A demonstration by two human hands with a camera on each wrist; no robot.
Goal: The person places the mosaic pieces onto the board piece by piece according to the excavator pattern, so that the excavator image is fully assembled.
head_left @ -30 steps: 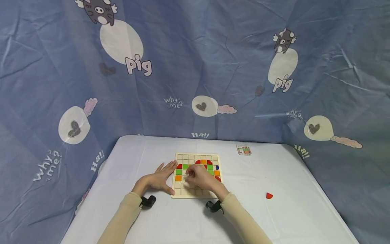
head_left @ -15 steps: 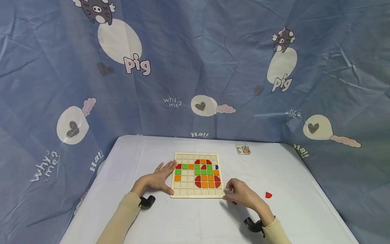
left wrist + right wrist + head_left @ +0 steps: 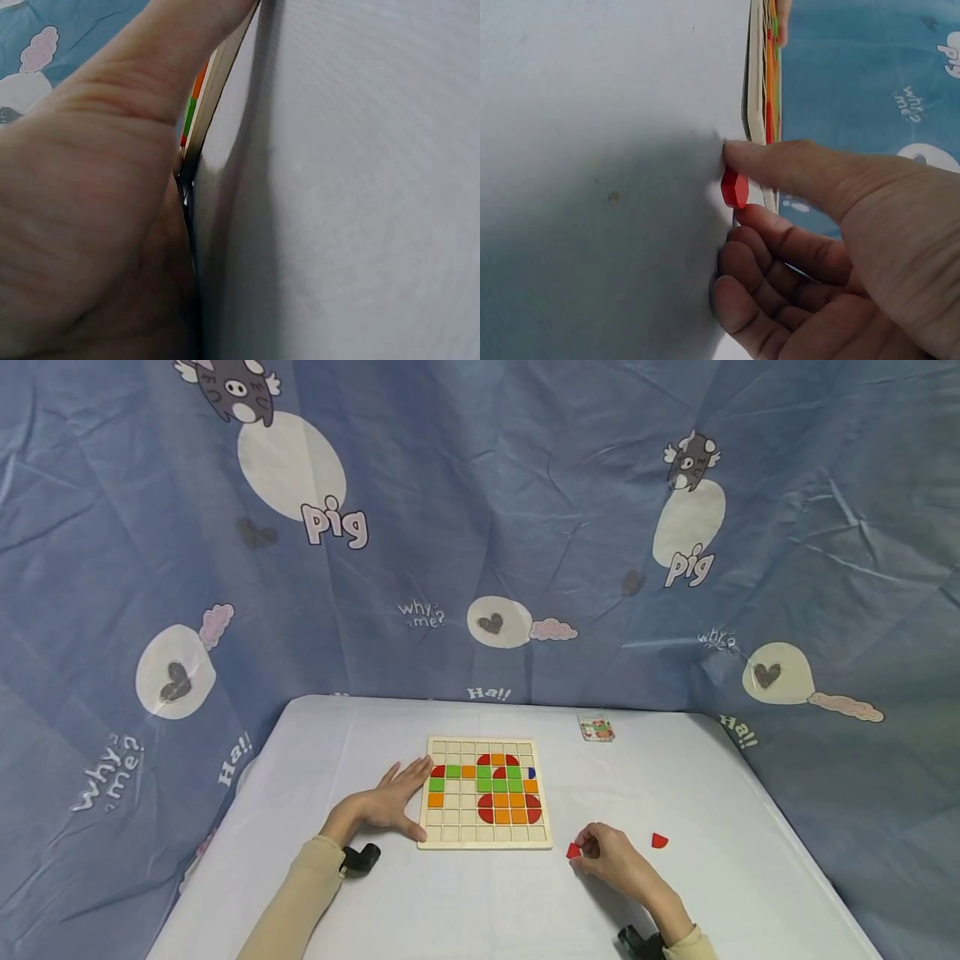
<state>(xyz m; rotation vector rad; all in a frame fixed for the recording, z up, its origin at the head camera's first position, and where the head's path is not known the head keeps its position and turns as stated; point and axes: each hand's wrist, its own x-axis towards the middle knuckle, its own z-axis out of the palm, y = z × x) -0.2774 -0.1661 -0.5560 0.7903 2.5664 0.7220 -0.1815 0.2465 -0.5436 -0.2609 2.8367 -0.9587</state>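
Note:
A square wooden grid board (image 3: 453,842) lies on the table, with red, green, orange and blue pieces in some of its cells. My left hand (image 3: 384,804) rests at the board's left edge, fingers and thumb spread; in the left wrist view its palm hides most of that edge. To the right of the board's near corner, my right hand (image 3: 617,860) pinches a red quarter-round piece (image 3: 735,189) between thumb and index finger, low at the table. The other fingers curl below. Another red quarter-round piece (image 3: 659,841) lies apart, right of this hand.
A small picture card (image 3: 597,729) lies on the white tablecloth (image 3: 465,910) beyond the board's far right corner. A blue patterned curtain (image 3: 420,527) rises behind the table and along its sides.
My right hand has gone from over the board to the right, down to the table, and now pinches a red quarter-round piece. The left hand has stayed at the board's edge.

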